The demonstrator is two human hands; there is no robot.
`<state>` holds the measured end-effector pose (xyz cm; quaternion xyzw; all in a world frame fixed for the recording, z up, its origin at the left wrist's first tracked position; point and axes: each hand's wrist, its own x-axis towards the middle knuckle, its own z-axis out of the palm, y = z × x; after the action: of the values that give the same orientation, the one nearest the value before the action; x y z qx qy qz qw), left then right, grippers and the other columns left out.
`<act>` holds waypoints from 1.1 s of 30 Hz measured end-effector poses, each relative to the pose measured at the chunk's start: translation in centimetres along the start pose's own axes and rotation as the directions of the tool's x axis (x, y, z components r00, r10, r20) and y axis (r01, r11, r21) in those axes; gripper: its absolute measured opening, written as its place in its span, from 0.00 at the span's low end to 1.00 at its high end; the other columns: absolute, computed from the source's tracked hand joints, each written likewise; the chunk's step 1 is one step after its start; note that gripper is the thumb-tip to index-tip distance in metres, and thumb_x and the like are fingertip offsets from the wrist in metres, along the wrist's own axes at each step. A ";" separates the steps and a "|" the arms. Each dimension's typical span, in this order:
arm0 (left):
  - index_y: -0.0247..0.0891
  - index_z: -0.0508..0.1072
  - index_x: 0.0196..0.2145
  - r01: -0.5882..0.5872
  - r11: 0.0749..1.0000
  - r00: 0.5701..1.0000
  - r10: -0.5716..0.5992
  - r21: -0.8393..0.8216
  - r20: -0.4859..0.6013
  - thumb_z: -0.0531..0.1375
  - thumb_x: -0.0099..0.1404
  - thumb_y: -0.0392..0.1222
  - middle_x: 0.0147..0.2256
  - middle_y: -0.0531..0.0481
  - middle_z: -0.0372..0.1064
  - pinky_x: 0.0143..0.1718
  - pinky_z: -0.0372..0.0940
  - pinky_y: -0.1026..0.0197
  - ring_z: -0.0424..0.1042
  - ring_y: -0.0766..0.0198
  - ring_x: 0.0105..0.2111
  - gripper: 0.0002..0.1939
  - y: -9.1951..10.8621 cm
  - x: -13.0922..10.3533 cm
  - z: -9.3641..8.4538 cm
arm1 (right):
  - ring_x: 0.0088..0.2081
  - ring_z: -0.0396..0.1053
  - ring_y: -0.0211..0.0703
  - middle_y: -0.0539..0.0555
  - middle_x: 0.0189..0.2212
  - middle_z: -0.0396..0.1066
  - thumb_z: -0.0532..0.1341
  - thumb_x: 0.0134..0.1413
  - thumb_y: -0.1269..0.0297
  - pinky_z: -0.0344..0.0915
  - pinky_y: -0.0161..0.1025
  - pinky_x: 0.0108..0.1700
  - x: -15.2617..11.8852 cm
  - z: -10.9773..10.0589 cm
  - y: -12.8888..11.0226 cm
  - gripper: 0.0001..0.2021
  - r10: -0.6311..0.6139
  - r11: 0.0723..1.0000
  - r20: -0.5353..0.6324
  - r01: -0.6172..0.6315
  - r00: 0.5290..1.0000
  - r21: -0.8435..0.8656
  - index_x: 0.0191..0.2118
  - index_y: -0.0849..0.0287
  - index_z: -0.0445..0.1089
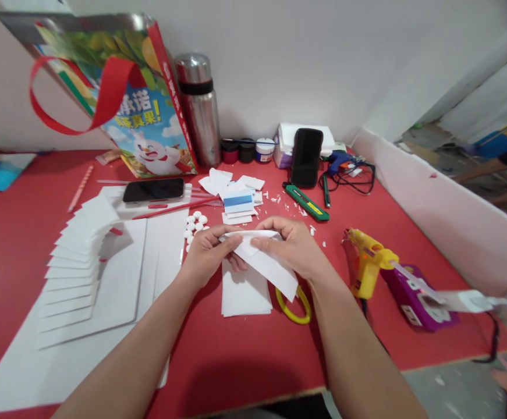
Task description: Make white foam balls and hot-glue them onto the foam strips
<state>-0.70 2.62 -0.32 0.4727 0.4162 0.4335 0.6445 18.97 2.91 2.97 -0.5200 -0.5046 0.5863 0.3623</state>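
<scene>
White paper: between both hands, its bent upper edge spanning the thumbs — its lower end slants toward the right wrist.
Left hand: from my remote view, I see it pinching the paper's left end, thumb on the near face.
Right hand: I see it gripping the paper's right part, thumb pressed on it.
Paper stack: on the red tabletop, partly covered by the held paper.
Yellow loop: beside the right wrist — I can't tell what it belongs to.
White pellets: just beyond the left hand.
Green cutter: beyond the right hand, apart from it.
</scene>
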 end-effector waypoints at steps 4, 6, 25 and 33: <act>0.30 0.78 0.47 0.000 0.997 1.000 0.001 -0.077 0.017 0.69 0.63 0.48 0.21 0.47 0.77 0.22 0.71 0.62 0.76 0.59 0.19 0.20 -0.2 0.0 -0.3 | 0.25 0.68 0.36 0.48 0.27 0.74 0.73 0.46 0.59 0.63 0.33 0.27 0.2 -0.3 0.5 0.13 -0.037 0.998 -0.007 0.037 0.999 0.047 0.37 0.57 0.75; 0.30 0.78 0.48 -0.008 0.994 1.000 0.008 -0.107 0.007 0.69 0.63 0.47 0.22 0.47 0.77 0.21 0.71 0.62 0.76 0.59 0.19 0.20 -0.3 -0.1 -0.5 | 0.26 0.69 0.36 0.48 0.29 0.76 0.73 0.47 0.59 0.64 0.34 0.29 0.3 -0.5 0.9 0.15 -0.052 0.996 0.005 0.052 0.999 0.078 0.40 0.56 0.77; 0.30 0.82 0.33 -0.048 0.973 0.998 0.053 -0.226 0.016 0.68 0.58 0.44 0.21 0.42 0.78 0.22 0.73 0.59 0.78 0.55 0.20 0.12 0.4 -0.3 -0.4 | 0.21 0.62 0.35 0.48 0.21 0.73 0.70 0.43 0.66 0.54 0.34 0.24 0.2 -0.5 0.7 0.03 -0.036 0.966 0.019 0.030 0.999 0.258 0.28 0.55 0.81; 0.33 0.81 0.41 -0.036 0.995 0.999 0.032 -0.094 -0.035 0.70 0.63 0.44 0.22 0.46 0.78 0.25 0.74 0.62 0.79 0.59 0.21 0.13 -0.2 -0.1 -0.7 | 0.30 0.70 0.42 0.52 0.30 0.79 0.66 0.48 0.68 0.61 0.38 0.30 0.4 -1.8 1.0 0.06 -0.193 0.977 -0.044 0.196 0.980 0.082 0.30 0.53 0.82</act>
<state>-1.31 2.66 -0.68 0.4416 0.3978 0.4713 0.6516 20.81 3.42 2.02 -0.4623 -0.5207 0.5600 0.4489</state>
